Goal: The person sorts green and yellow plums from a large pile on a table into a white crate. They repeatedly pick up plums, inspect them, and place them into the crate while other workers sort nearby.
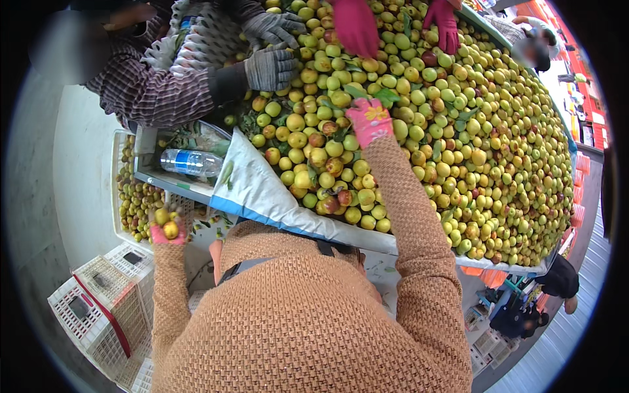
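Note:
My left hand (168,234), in a pink glove, holds a few yellow-green jujubes (170,229) in the palm, slightly blurred. It is at the near end of a white plastic crate (118,169) that holds more jujubes. My right hand (372,122), in a pink glove with flower prints, rests on a large heap of jujubes (479,157). A green leaf (386,96) lies just beyond its fingers. The fingertips are partly hidden, so I cannot tell whether a fruit is between them.
Opposite, one person's grey gloves (269,69) and another's magenta gloves (356,27) are at the heap. A plastic bottle (191,162) lies in the table's corner tray beside a white cloth flap (250,172). White crates (100,294) are stacked at lower left. Other people are at right.

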Demonstrator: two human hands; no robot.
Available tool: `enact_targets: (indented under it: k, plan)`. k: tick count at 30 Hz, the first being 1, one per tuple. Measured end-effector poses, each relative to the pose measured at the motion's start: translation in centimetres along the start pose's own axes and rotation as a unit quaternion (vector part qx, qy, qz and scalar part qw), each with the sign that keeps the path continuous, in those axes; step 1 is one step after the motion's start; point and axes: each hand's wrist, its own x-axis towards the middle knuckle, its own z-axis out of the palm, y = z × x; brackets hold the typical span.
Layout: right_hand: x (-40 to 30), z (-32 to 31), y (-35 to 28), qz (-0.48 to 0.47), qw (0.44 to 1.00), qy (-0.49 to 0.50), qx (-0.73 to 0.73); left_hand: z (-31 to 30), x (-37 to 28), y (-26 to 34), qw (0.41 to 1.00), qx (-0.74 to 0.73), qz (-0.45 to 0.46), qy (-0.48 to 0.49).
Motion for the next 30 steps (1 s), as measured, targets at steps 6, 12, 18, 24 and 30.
enact_targets:
  k: [6, 12, 18, 24, 30]
  plan:
    - [-1.4, -4.5, 1.2, 0.205, 0.884, 0.061, 0.416, -15.1, 4.3, 13.2, 0.964, -0.011, 0.202, 0.174]
    - [-7.4, -8.9, 2.6, 0.25, 0.553, 0.362, 0.707, -15.6, 6.1, 14.9, 0.9, 0.251, 0.212, 0.287]
    - [-20.2, -8.0, 4.1, 0.402, 0.425, 0.343, 0.735, -2.1, 6.2, 8.6, 0.95, 0.306, -0.024, -0.061]
    - [-39.3, -0.5, 8.2, 0.54, 0.686, 0.168, 0.458, 20.4, 2.2, -7.4, 0.628, 0.673, -0.008, -0.392]
    - [-37.8, -1.9, 2.0, 0.552, 0.809, 0.122, 0.161, 22.7, 10.8, -19.9, 0.291, 0.735, 0.257, -0.556]
